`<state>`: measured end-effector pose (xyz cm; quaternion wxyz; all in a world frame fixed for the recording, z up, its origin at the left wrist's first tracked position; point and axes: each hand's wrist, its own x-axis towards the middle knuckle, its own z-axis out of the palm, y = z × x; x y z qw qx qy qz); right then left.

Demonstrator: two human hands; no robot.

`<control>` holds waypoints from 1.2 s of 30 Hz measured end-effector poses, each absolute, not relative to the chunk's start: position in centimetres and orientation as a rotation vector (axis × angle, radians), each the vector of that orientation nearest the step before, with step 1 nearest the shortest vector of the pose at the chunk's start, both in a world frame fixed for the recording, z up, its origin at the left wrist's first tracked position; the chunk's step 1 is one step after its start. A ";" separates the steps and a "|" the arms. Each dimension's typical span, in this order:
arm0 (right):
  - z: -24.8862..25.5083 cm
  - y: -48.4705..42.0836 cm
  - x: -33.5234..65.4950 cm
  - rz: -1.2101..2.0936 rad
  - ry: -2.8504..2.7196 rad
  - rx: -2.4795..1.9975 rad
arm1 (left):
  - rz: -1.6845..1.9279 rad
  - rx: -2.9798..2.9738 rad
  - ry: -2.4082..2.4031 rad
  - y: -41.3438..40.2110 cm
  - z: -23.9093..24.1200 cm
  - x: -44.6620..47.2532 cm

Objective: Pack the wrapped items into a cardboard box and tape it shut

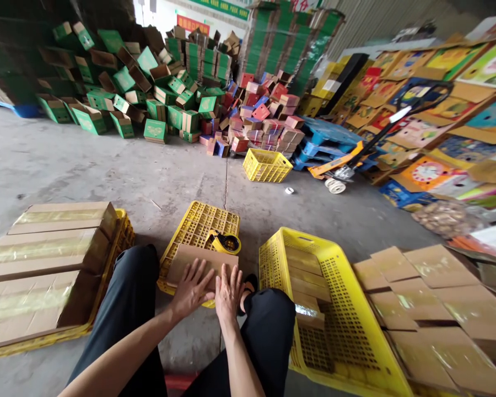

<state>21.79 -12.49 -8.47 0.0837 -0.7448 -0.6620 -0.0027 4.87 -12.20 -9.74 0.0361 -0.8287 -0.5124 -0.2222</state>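
A small brown cardboard box [182, 263] lies across the near part of an upturned yellow plastic crate [198, 218] between my knees. My left hand [193, 288] rests on the box with its fingers spread. Beside it my right hand [228, 289] lies flat on the box's right part, fingers stretched out. Just behind the box, on the crate, sits a yellow tape dispenser [225, 242]; neither hand touches it. The box's near edge is partly hidden under my hands.
At my right stands a deep yellow crate [355, 325] with several taped cartons [308, 275] inside. More cartons [438, 298] are stacked beyond it, and others [53, 248] at my left. Farther off are another yellow crate [268, 166], a pallet jack [347, 165] and piled green boxes [155, 129].
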 end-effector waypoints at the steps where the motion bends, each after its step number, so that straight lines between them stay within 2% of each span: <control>1: -8.4 -12.5 21.8 -0.001 -1.979 -2.227 | -0.672 -2.572 -1.534 -12.3 -9.6 5.0; 7: -7.7 -12.7 21.9 -0.017 -1.990 -2.216 | -0.673 -2.646 -1.497 -11.9 -9.1 3.7; 16: -7.2 -12.6 21.9 -0.036 -1.984 -2.200 | -0.944 -2.226 -2.010 -10.2 -10.6 0.6; 20: -7.9 -12.4 21.6 -0.036 -1.937 -2.204 | -1.040 -2.153 -2.049 -9.6 -11.4 0.1; 31: -8.3 -12.3 21.6 -0.071 -1.927 -2.178 | -0.822 -2.288 -1.887 -10.9 -10.9 1.9; 36: -7.9 -12.5 21.2 0.023 -1.922 -2.214 | -0.787 -2.341 -1.865 -11.1 -10.3 1.7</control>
